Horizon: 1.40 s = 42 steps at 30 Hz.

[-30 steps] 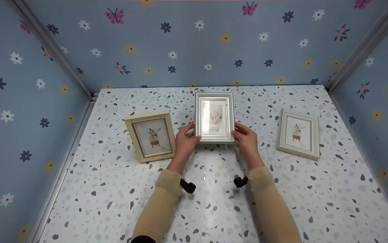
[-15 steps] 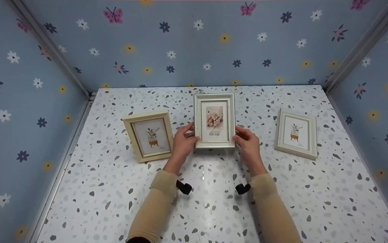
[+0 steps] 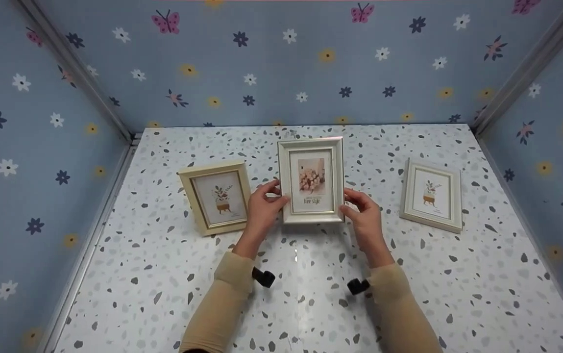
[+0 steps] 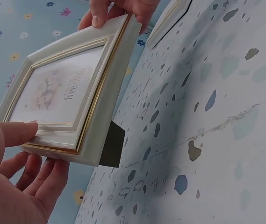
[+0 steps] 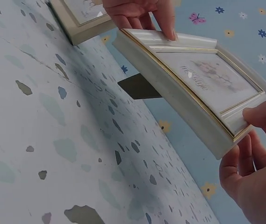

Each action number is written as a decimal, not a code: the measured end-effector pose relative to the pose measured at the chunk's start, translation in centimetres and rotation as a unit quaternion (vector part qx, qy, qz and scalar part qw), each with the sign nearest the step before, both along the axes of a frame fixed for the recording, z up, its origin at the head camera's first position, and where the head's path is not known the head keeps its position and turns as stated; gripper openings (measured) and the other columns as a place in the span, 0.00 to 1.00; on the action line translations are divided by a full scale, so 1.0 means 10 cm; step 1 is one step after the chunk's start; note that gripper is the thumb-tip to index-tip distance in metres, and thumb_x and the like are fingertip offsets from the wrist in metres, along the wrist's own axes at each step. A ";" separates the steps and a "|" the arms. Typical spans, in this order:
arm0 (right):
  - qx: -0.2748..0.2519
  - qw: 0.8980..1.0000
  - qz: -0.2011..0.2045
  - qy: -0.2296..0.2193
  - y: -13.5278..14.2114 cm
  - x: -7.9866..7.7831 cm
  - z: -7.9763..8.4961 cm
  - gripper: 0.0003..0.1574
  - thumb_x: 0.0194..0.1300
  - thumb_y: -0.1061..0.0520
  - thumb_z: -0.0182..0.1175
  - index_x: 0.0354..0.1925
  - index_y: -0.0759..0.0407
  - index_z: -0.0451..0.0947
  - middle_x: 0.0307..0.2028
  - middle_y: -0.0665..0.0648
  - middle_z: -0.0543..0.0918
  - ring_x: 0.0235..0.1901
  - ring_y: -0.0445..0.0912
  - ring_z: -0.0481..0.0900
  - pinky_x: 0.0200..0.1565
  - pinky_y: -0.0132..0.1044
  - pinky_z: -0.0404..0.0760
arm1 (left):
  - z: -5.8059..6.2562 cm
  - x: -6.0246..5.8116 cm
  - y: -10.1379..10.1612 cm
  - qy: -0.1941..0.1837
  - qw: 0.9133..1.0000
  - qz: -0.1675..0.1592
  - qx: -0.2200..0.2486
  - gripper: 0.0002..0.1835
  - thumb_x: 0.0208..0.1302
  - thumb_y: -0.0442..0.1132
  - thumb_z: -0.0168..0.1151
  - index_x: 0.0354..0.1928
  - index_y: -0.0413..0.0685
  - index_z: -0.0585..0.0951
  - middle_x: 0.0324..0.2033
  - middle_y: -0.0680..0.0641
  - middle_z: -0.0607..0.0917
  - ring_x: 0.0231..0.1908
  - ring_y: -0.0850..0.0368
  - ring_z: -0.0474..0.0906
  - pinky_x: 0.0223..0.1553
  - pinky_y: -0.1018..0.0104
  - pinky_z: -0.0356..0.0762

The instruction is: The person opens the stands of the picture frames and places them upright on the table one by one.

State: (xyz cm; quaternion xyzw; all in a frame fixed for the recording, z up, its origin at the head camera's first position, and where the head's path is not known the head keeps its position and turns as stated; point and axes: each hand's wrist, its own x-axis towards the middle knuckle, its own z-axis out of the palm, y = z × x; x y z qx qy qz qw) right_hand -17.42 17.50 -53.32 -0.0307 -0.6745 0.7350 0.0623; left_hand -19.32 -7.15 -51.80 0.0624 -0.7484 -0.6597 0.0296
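Between both hands a white photo frame (image 3: 311, 215) with gold inner trim is held up off the table, its pink flower picture facing the head camera. The left hand (image 3: 264, 208) pinches its lower left edge, thumb on the front and fingers behind. At the lower right edge, the right hand (image 3: 365, 220) grips it the same way. In the left wrist view the frame (image 4: 102, 93) tilts above the surface, and a dark stand leg (image 4: 112, 145) sticks out from its back. The right wrist view also shows this leg (image 5: 140, 87).
A cream photo frame (image 3: 202, 206) with a potted plant picture stands to the left, close to the left hand. Farther right, a whitish frame (image 3: 455, 223) with a similar picture rests on the speckled table (image 3: 305, 304). Blue flowered panels (image 3: 271, 59) enclose the back and sides.
Both hands have brought the middle photo frame up and toward the head camera; it looks larger, and the glare on its glass is gone. The two side frames stay put.
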 end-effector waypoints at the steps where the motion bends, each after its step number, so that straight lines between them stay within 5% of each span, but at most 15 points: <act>1: 0.004 1.000 -0.001 0.004 0.01 0.02 0.01 0.26 0.57 0.74 0.67 0.55 0.67 0.79 0.49 0.62 0.82 0.53 0.51 0.77 0.54 0.35 0.78 | 0.01 0.01 0.00 -0.001 1.000 0.000 0.004 0.26 0.59 0.32 0.72 0.60 0.41 0.79 0.43 0.44 0.80 0.41 0.51 0.84 0.40 0.65 0.82; 12: -0.007 0.998 0.010 0.056 0.00 0.14 0.00 0.24 0.55 0.72 0.70 0.52 0.69 0.81 0.47 0.61 0.85 0.51 0.52 0.80 0.58 0.51 0.74 | 0.03 0.08 -0.01 0.000 1.000 -0.001 0.011 0.22 0.58 0.34 0.74 0.54 0.42 0.79 0.40 0.44 0.79 0.37 0.51 0.83 0.33 0.65 0.80; 19: -0.030 0.998 0.017 0.061 0.00 0.12 -0.02 0.23 0.56 0.69 0.72 0.51 0.71 0.81 0.45 0.61 0.85 0.49 0.51 0.80 0.52 0.38 0.79 | 0.03 0.09 -0.05 0.007 0.999 -0.008 0.044 0.21 0.58 0.31 0.73 0.53 0.41 0.78 0.41 0.44 0.78 0.35 0.51 0.83 0.31 0.59 0.81; 24: -0.031 0.998 0.013 0.058 0.02 0.13 -0.01 0.22 0.57 0.68 0.71 0.51 0.69 0.81 0.46 0.60 0.85 0.48 0.52 0.81 0.47 0.35 0.81 | 0.05 0.10 -0.05 0.025 0.998 -0.021 0.053 0.21 0.59 0.31 0.72 0.54 0.40 0.78 0.41 0.43 0.77 0.35 0.51 0.83 0.30 0.64 0.79; 34: -0.069 0.997 0.031 -0.005 0.03 0.13 -0.05 0.18 0.66 0.61 0.66 0.52 0.69 0.79 0.46 0.62 0.82 0.46 0.52 0.81 0.49 0.42 0.82 | 0.08 0.12 -0.08 0.023 0.999 -0.017 0.043 0.20 0.59 0.31 0.72 0.54 0.42 0.79 0.43 0.44 0.77 0.38 0.50 0.83 0.33 0.64 0.80; 42: -0.129 0.985 0.071 -0.092 0.02 0.12 -0.14 0.12 0.75 0.59 0.55 0.51 0.63 0.80 0.46 0.59 0.83 0.46 0.49 0.81 0.45 0.41 0.82 | 0.09 0.13 -0.11 0.027 0.998 -0.030 0.039 0.20 0.59 0.32 0.72 0.53 0.43 0.79 0.43 0.44 0.77 0.37 0.50 0.84 0.34 0.63 0.81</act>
